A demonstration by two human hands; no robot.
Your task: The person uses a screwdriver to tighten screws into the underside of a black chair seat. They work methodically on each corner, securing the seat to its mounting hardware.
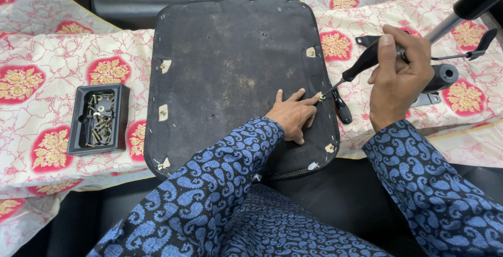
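Note:
A black chair seat pad [230, 63] lies upside down on a patterned cloth, with small metal brackets at its edges. My left hand [293, 114] rests flat on the pad near its right edge, the index finger beside a screw [321, 96]. My right hand [398, 76] grips a black-handled screwdriver [361, 67]; its tip touches that screw.
A black tray [99, 118] holding several screws and bolts sits left of the pad. A chair base mechanism with levers and a gas cylinder [445, 47] lies at the right, under my right hand. Black chair parts [141, 0] stand beyond the pad. The red and cream cloth [47, 79] covers the surface.

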